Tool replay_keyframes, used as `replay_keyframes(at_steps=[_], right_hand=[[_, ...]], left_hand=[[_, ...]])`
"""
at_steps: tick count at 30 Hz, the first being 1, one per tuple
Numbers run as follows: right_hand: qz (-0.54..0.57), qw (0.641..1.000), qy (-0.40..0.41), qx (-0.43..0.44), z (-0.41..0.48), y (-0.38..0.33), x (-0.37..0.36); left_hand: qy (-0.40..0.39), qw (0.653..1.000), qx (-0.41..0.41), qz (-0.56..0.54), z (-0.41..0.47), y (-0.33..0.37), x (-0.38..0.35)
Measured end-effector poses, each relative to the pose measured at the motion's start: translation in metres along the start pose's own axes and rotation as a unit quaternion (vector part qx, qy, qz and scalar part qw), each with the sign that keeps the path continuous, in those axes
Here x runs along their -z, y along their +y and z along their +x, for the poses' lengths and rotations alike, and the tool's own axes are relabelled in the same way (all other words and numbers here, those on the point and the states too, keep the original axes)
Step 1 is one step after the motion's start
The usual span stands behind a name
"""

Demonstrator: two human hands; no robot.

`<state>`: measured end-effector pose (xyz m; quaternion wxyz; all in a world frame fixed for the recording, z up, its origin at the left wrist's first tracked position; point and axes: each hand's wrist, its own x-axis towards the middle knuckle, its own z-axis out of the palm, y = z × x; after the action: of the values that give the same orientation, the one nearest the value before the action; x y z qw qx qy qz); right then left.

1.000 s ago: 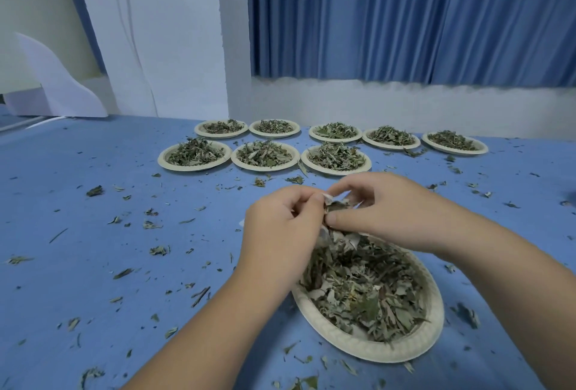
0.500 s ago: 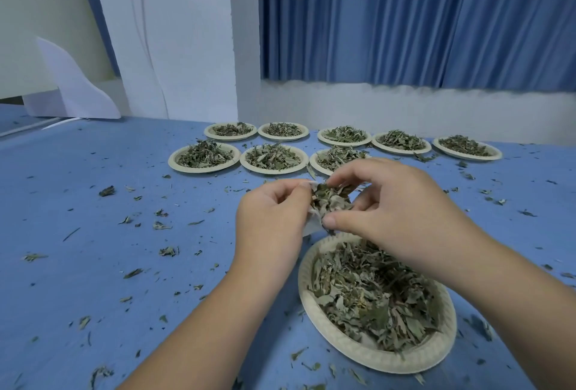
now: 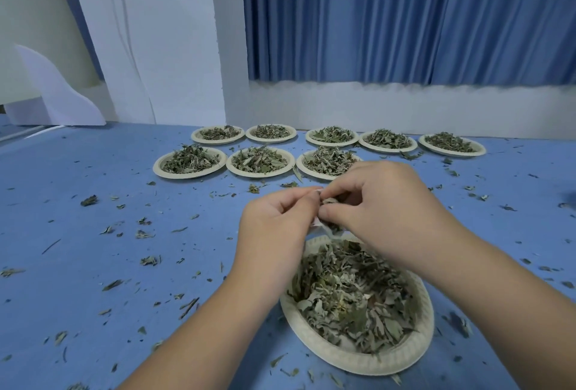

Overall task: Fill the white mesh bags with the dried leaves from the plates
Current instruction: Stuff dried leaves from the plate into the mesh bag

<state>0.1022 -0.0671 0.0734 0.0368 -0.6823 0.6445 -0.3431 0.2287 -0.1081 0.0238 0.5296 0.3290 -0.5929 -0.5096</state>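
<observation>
A small white mesh bag hangs between my two hands, just above the far rim of a paper plate heaped with dried leaves. My left hand pinches the bag's left edge. My right hand has its fingers curled over the bag's mouth, pinching a clump of dried leaves there. Most of the bag is hidden by my fingers.
Several paper plates of dried leaves stand in two rows at the back of the blue table, the nearest one just beyond my hands. Leaf crumbs are scattered across the tabletop. White boards lean at the back left.
My hands with the bag have stayed over the plate's far rim. My right fingers have closed further down over the bag's mouth, so less of the leaf clump shows.
</observation>
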Motion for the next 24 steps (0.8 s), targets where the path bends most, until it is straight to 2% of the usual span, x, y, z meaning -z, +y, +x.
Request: replay_keyframes(at_steps=[3, 7, 13, 16, 18, 20, 24], right_hand=[[0.085, 0.995, -0.057, -0.013, 0.001, 0.001, 0.008], [0.168, 0.984, -0.052, -0.028, 0.001, -0.001, 0.003], [0.150, 0.986, -0.014, -0.067, 0.005, 0.011, 0.001], [0.199, 0.964, -0.115, -0.132, 0.005, 0.015, 0.000], [0.235, 0.948, -0.166, -0.137, 0.005, 0.014, -0.002], [0.238, 0.949, -0.158, -0.135, 0.005, 0.015, -0.007], [0.175, 0.971, -0.075, -0.144, 0.008, 0.016, -0.018]], left_hand=[[0.024, 0.999, 0.013, -0.022, 0.002, 0.000, 0.001], [0.042, 0.999, 0.024, -0.024, 0.000, 0.000, 0.004], [0.023, 0.998, 0.040, -0.048, -0.001, 0.003, 0.006], [0.013, 0.996, 0.041, -0.073, -0.003, 0.005, 0.006], [0.006, 0.995, 0.049, -0.082, -0.005, 0.005, 0.005], [0.000, 0.994, 0.061, -0.092, -0.006, 0.006, 0.004], [-0.014, 0.993, 0.068, -0.090, -0.008, 0.009, 0.001]])
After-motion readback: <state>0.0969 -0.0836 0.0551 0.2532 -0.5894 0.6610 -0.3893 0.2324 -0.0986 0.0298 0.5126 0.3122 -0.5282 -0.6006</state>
